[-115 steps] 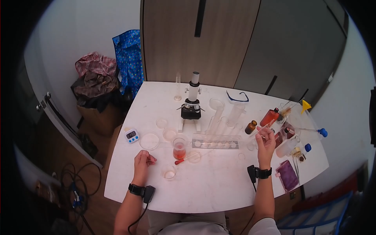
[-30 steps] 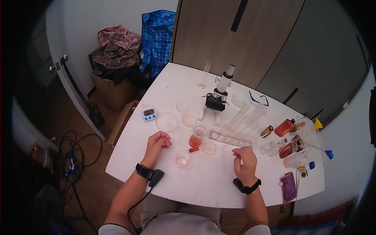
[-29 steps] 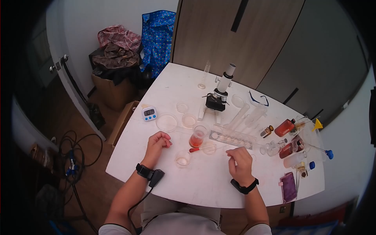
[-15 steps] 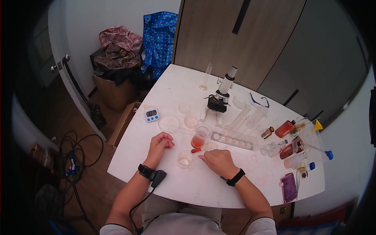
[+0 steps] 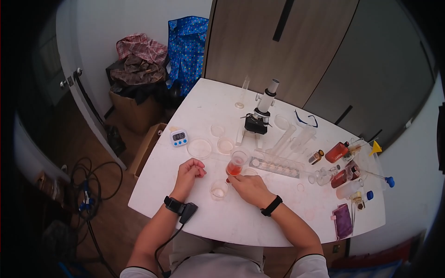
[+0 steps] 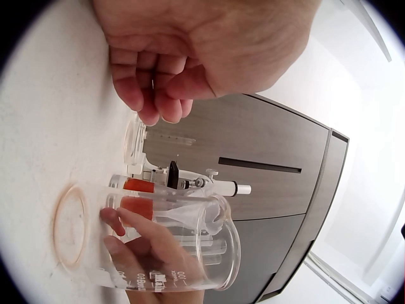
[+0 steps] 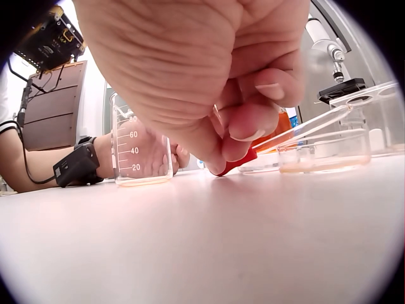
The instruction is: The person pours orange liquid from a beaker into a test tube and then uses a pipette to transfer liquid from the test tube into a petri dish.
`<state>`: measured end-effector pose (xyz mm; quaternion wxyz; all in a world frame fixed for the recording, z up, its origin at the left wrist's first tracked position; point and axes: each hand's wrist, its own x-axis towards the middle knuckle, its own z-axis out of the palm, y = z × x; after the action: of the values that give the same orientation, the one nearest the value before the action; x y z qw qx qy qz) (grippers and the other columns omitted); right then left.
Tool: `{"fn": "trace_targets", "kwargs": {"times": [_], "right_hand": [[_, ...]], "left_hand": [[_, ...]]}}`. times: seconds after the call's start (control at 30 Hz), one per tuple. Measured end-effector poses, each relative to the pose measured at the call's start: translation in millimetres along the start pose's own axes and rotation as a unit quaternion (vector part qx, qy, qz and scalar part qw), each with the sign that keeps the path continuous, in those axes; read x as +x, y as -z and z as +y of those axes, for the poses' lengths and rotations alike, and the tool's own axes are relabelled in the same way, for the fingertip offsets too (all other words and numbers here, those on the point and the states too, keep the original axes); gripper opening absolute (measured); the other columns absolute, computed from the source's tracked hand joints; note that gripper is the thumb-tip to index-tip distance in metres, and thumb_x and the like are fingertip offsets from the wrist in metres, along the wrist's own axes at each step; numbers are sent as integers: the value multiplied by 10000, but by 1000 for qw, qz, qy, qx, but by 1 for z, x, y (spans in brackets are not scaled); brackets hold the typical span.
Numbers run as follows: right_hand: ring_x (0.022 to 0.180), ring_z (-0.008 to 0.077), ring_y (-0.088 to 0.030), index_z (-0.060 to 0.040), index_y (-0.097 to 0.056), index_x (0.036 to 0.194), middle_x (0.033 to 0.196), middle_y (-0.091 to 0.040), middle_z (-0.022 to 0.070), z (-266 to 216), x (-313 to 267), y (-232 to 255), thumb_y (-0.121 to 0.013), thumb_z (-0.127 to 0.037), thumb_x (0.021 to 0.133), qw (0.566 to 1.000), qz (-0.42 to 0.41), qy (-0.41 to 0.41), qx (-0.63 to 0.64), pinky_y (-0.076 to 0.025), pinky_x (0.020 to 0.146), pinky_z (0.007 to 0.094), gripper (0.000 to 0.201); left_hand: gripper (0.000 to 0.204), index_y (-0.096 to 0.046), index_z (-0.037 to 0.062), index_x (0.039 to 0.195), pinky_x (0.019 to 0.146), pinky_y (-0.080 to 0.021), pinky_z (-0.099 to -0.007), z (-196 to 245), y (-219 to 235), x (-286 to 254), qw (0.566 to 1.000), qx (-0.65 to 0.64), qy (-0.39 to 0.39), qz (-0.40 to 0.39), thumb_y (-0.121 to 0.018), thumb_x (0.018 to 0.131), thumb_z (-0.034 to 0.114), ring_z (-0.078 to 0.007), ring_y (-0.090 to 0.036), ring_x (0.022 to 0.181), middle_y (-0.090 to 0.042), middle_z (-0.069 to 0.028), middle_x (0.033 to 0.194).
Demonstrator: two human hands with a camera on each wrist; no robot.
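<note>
My right hand (image 5: 252, 191) reaches in from the right to the table's middle. Its thumb and fingertips pinch the red rubber bulb of a dropper (image 7: 243, 161), low over the tabletop. The dropper's glass tube slants up across a small petri dish (image 7: 326, 153). Just beyond the fingers stands a beaker of red liquid (image 5: 235, 167). Nearer the front is a smaller clear beaker (image 5: 219, 191) with graduation marks. My left hand (image 5: 187, 176) rests on the table left of the beakers, fingers loosely curled and holding nothing.
A microscope (image 5: 260, 113) stands at the back. Behind my right hand lies a test-tube rack (image 5: 276, 167). Red-liquid bottles (image 5: 337, 152) and a purple pouch (image 5: 342, 221) are at the right. A timer (image 5: 179, 138) and a large petri dish (image 5: 200, 148) sit at the left.
My right hand has come from the bottles at the right across to the dropper and has taken hold of its bulb. My left hand stays in about the same place.
</note>
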<state>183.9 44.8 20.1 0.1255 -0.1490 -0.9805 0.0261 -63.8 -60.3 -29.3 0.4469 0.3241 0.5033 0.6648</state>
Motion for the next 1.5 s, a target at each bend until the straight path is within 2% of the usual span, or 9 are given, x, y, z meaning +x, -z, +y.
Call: {"fn": "trace_targets", "kwargs": {"times": [0.57,0.87,1.1,1.17,1.2,1.27,1.33,1.43,1.5], "right_hand": [[771,247,-728,-43,-621,974,842,-674,85,-1,9,-15,-638,-140,953,997,2,25,-76,-553,627,399,101],[747,240,-698,-46,-606,967,835,-657,76,-4,4,-7,-662,-120,881,992,17,45,-118,-538,593,387,126],[719,219,-692,-61,-649,1032,823,-672,57,0,-14,34,-679,-116,907,992,47,5,-115,-533,580,375,140],[680,215,-707,-66,-686,1061,822,-725,56,7,-18,45,-741,-100,913,987,141,-28,-71,-546,584,343,162],[680,215,-707,-66,-686,1061,822,-725,56,9,-19,52,-741,-100,913,987,140,-29,-70,-546,584,343,162],[703,228,-732,-61,-681,1060,852,-753,80,15,-21,64,-751,-98,920,964,250,-78,48,-562,592,352,161],[657,189,-722,-42,-689,1119,860,-773,84,27,-27,66,-764,-40,913,956,250,-109,103,-558,601,299,219],[642,62,-630,-3,-676,1118,777,-721,30,36,-31,66,-720,-15,974,895,309,-182,266,-501,601,223,151],[647,57,-627,4,-669,1121,781,-717,24,44,-32,56,-714,-11,978,867,314,-199,333,-500,603,220,151]], "left_hand": [[202,-663,6,1010,771,-516,-257,-1,-1,1,1000,-1,-2,5,-507,882,7,-122,-660,812,-681,-37,803],[173,-659,47,1002,775,-524,-261,-3,1,1,1000,6,-1,-2,-511,920,12,-126,-676,837,-675,-26,812],[173,-659,45,996,773,-520,-261,0,0,0,1000,0,-2,-2,-510,915,10,-126,-670,832,-670,-30,804],[173,-658,43,995,774,-519,-262,1,-1,0,1000,1,-4,-2,-509,913,8,-127,-668,832,-670,-30,805],[173,-658,43,994,776,-518,-262,1,-1,0,1000,4,-2,-1,-510,912,8,-128,-668,835,-670,-31,807],[174,-658,42,994,778,-517,-263,1,-1,-1,1000,7,1,0,-510,910,7,-130,-668,837,-669,-31,810],[172,-658,41,996,779,-516,-265,1,-1,0,1000,3,1,2,-512,911,7,-132,-668,839,-669,-32,811],[199,-661,6,1003,780,-513,-261,1,-1,-1,1000,2,-6,6,-502,883,7,-130,-661,822,-670,-40,805],[200,-661,6,1004,782,-513,-261,1,-1,-1,1000,0,-7,4,-502,882,7,-131,-661,822,-670,-40,805]]}}
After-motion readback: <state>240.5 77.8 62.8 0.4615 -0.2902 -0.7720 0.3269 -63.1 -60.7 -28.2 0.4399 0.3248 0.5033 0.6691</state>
